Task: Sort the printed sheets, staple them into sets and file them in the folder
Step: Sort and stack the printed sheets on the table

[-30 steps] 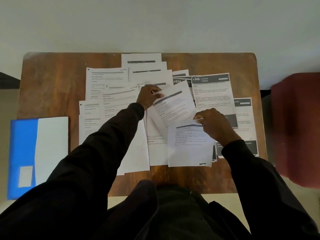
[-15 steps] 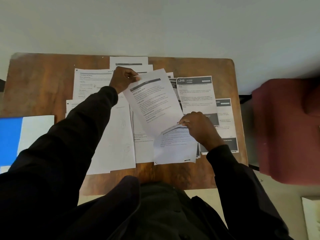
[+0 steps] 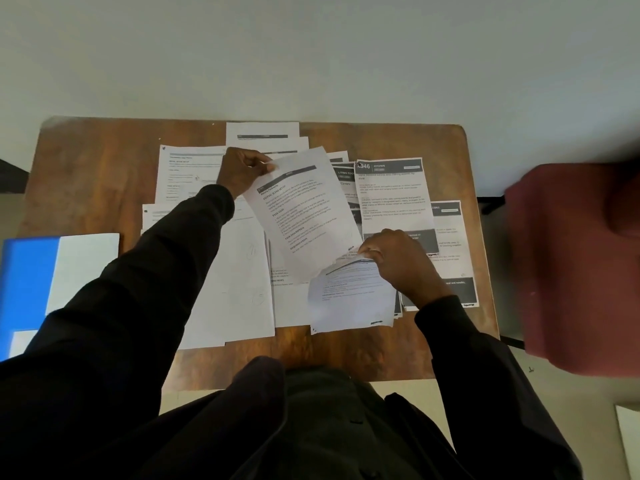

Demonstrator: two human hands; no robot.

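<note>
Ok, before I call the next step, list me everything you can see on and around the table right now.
table: one, brown wood, middle of the view.
loose sheets: many, white with black print, overlapping across the table; exact count cannot be told.
dark-banded sheets: at least two, white with dark grey bands, right side of the table.
lifted sheet: one, white, printed, tilted above the spread, centre.
curled sheet: one, white, printed, near edge, right of centre.
folder: one, blue and white, at the table's left edge, partly out of view.
seat: one, dark red, blurred, right of the table.
sleeves: two, dark, nearest the camera.
left hand: pinches the lifted sheet's top corner.
right hand: pinches the curled sheet's top edge.
</note>
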